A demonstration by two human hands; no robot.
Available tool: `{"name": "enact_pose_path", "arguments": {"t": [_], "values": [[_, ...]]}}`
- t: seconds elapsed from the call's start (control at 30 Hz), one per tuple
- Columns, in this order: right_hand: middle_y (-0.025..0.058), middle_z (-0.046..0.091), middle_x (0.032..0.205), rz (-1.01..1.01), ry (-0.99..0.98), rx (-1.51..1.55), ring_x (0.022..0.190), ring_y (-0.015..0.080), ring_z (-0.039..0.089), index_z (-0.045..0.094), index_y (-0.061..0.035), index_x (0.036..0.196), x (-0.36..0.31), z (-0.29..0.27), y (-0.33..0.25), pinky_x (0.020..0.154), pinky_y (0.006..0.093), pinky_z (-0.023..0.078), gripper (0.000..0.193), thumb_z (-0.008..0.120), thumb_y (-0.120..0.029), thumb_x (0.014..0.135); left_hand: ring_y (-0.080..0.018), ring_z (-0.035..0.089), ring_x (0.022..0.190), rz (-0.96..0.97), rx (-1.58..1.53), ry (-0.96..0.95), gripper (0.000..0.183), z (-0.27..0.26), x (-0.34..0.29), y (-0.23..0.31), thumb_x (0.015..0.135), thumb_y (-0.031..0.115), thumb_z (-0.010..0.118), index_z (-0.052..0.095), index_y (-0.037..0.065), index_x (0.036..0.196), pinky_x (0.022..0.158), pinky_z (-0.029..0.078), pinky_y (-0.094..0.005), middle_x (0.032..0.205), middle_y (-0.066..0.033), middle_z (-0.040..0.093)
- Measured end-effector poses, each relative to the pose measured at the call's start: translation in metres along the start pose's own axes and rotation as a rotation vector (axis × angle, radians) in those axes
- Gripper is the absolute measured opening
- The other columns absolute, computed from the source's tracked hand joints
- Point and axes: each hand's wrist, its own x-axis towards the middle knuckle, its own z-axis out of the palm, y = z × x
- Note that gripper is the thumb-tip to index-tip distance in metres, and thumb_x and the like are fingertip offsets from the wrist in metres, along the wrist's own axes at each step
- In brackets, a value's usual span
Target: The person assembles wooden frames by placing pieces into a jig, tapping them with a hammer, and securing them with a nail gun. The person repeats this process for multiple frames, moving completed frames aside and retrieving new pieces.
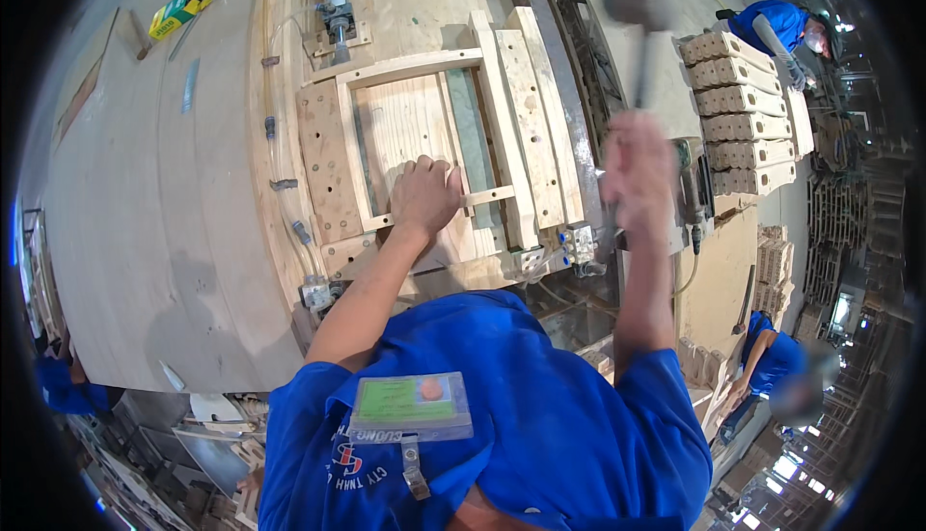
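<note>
Head view, hammer (pixel 642 22) blurred, frame (pixel 415 66) part-hidden

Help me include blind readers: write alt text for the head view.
A person in blue grips a blurred hammer in the right hand, the left hand covering part of the lower rail of a pale wooden frame. At right, stacked wooden pieces lie near another worker in blue.
</note>
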Motion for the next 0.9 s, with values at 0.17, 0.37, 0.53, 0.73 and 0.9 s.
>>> {"name": "enact_pose_path", "arguments": {"t": [0.17, 0.37, 0.53, 0.73, 0.9], "values": [[-0.0031, 0.044, 0.072, -0.779, -0.069, 0.411, 0.053, 0.0068, 0.035, 0.054, -0.0144, 0.101, -0.056, -0.031, -0.065, 0.046, 0.0256, 0.032, 0.053, 0.042, -0.065, 0.112, -0.0341, 0.064, 0.11, -0.013, -0.02, -0.057, 0.031, -0.001, -0.003, -0.001, 0.105, 0.033, 0.061, 0.077, 0.007, 0.111, 0.097, 0.052, -0.049, 0.112, -0.0151, 0.069], [0.0003, 0.056, 0.071, -0.16, -0.001, -0.612, 0.058, 0.0218, 0.052, 0.058, -0.0125, 0.093, -0.15, -0.004, 0.161, 0.057, 0.0364, 0.045, 0.041, 0.045, -0.044, 0.115, -0.0357, 0.063, 0.111, 0.06, -0.023, -0.098, 0.032, -0.006, 0.004, 0.005, 0.105, 0.031, 0.059, 0.077, 0.006, 0.112, 0.1, 0.051, -0.0483, 0.114, -0.0161, 0.069], [-0.0013, 0.049, 0.066, -0.148, -0.096, -0.233, 0.055, 0.008, 0.046, 0.053, -0.01, 0.085, -0.125, -0.013, 0.037, 0.048, 0.0242, 0.035, 0.053, 0.038, -0.049, 0.116, -0.0365, 0.063, 0.109, 0.005, -0.014, -0.049, 0.033, -0.002, -0.006, -0.009, 0.104, 0.033, 0.062, 0.077, 0.004, 0.107, 0.099, 0.052, -0.0473, 0.109, -0.0168, 0.069], [0.0087, 0.055, 0.071, -0.351, -0.053, -0.532, 0.063, 0.0236, 0.056, 0.057, -0.0086, 0.09, -0.149, -0.017, 0.207, 0.058, 0.04, 0.045, 0.036, 0.048, -0.035, 0.113, -0.0364, 0.063, 0.114, -0.025, -0.026, -0.131, 0.036, -0.016, 0.008, 0.011, 0.106, 0.035, 0.056, 0.078, 0.006, 0.11, 0.101, 0.052, -0.0494, 0.115, -0.017, 0.07], [0.0049, 0.055, 0.072, -0.241, -0.102, -0.283, 0.064, 0.0181, 0.048, 0.059, -0.002, 0.087, -0.071, 0.015, 0.07, 0.059, 0.0375, 0.04, 0.04, 0.05, -0.03, 0.114, -0.037, 0.065, 0.117, -0.049, 0.014, -0.146, 0.041, -0.005, -0.009, 0.004, 0.107, 0.038, 0.053, 0.078, 0.005, 0.111, 0.104, 0.051, -0.0504, 0.116, -0.0188, 0.072]]}}
